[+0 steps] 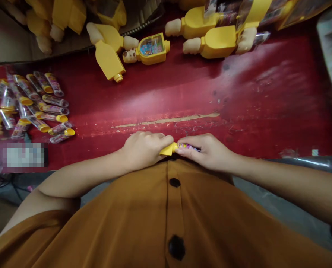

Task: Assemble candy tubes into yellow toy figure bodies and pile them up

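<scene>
Left hand point(146, 150) wrapped round a yellow piece point(167, 150) (bulk concealed by the grip); right hand point(210, 150) pinching a printed tube point(186, 146), end to end with it. Both held by the near edge of the red surface point(166, 98).

Through the head camera I watch a red tabletop point(154, 100), scarred by a pale worn streak point(166, 121). I see clear tubes point(55, 108) with yellow ends heaped at left, yellow cases point(110, 59) strewn along the far side, and a white slotted crate point(329, 48) at right.
</scene>
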`<state>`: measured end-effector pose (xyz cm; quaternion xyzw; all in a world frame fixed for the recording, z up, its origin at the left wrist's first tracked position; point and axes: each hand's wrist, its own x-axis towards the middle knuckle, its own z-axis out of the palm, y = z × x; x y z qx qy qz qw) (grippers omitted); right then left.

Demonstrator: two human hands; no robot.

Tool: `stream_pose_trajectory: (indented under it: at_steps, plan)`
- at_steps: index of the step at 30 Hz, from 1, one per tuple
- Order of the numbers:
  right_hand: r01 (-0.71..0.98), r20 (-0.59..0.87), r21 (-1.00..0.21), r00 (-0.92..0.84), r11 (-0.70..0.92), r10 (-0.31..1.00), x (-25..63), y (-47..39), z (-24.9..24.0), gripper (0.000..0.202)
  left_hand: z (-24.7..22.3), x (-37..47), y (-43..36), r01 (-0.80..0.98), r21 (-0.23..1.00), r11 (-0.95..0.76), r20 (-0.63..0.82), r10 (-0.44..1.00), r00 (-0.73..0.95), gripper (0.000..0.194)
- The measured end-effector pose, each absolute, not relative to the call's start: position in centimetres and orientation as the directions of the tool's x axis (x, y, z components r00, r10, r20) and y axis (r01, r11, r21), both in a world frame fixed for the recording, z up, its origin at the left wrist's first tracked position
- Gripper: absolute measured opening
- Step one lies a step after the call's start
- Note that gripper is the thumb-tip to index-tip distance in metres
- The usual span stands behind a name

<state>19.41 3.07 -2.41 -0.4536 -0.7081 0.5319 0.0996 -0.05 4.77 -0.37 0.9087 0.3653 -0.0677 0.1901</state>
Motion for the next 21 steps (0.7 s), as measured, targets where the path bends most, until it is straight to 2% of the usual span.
stream_pose_trajectory:
  at_steps: [2, 3, 4, 5, 7, 9, 11, 12, 13, 14, 16, 18, 19, 21]
  plan:
    - [0.462, -0.552, -0.827, -0.565, -0.318, 0.613, 19.2, 3.5, -2.3, 0.047, -0.4, 0.0, 4.7, 0.691, 0.265, -0.672, -0.254, 0.643, 0.723, 0.02]
    - [0.448, -0.605, -0.796, -0.577, -0.407, 0.548, 19.1, 3.8, -2.1, 0.049, -0.4, 0.0, 4.7, 0.703, 0.255, -0.664, -0.254, 0.656, 0.711, 0.021]
    - [0.452, -0.623, -0.782, -0.587, -0.428, 0.518, 19.2, 4.1, -2.0, 0.049, -0.4, -0.1, 4.8, 0.72, 0.253, -0.646, -0.259, 0.672, 0.694, 0.023]
    - [0.472, -0.607, -0.794, -0.582, -0.383, 0.541, 19.3, 4.3, -1.7, 0.047, -0.2, -0.2, 4.9, 0.738, 0.263, -0.621, -0.273, 0.686, 0.675, 0.026]
    - [0.554, -0.47, -0.825, -0.559, -0.114, 0.684, 19.7, 4.5, -1.2, 0.039, 0.2, -0.3, 5.0, 0.769, 0.324, -0.551, -0.322, 0.7, 0.638, 0.031]
    - [0.623, -0.219, -0.731, -0.602, 0.28, 0.768, 20.3, 4.1, -0.7, 0.035, 0.8, -0.4, 5.0, 0.784, 0.407, -0.468, -0.384, 0.691, 0.612, 0.034]
    - [0.591, -0.014, -0.542, -0.718, 0.598, 0.696, 20.8, 3.3, -0.4, 0.03, 1.3, -0.3, 4.6, 0.778, 0.469, -0.418, -0.441, 0.653, 0.616, 0.033]
    - [0.545, 0.043, -0.476, -0.77, 0.69, 0.637, 21.0, 2.8, -0.3, 0.03, 1.6, -0.2, 4.3, 0.77, 0.491, -0.409, -0.458, 0.63, 0.627, 0.031]
    - [0.503, 0.073, -0.458, -0.8, 0.732, 0.595, 21.1, 2.3, -0.2, 0.031, 1.7, -0.1, 3.8, 0.761, 0.508, -0.404, -0.473, 0.607, 0.638, 0.03]
    - [0.474, 0.071, -0.494, -0.814, 0.729, 0.577, 21.2, 1.7, -0.3, 0.032, 1.8, 0.0, 3.4, 0.753, 0.521, -0.403, -0.484, 0.587, 0.649, 0.027]
    - [0.445, -0.025, -0.683, -0.807, 0.58, 0.589, 20.9, 0.5, -0.5, 0.03, 1.8, 0.2, 2.4, 0.738, 0.532, -0.414, -0.495, 0.555, 0.669, 0.024]
    - [0.433, -0.213, -0.872, -0.755, 0.228, 0.62, 20.2, -0.5, -0.8, 0.031, 1.6, 0.2, 1.6, 0.726, 0.513, -0.458, -0.498, 0.53, 0.686, 0.023]
    - [0.415, -0.316, -0.91, -0.722, 0.02, 0.615, 19.9, -0.7, -1.0, 0.034, 1.5, 0.1, 1.3, 0.722, 0.493, -0.484, -0.498, 0.523, 0.691, 0.024]
    - [0.358, -0.482, -0.876, -0.678, -0.324, 0.554, 19.3, -0.7, -1.3, 0.041, 1.3, 0.1, 1.0, 0.73, 0.45, -0.514, -0.508, 0.525, 0.683, 0.027]
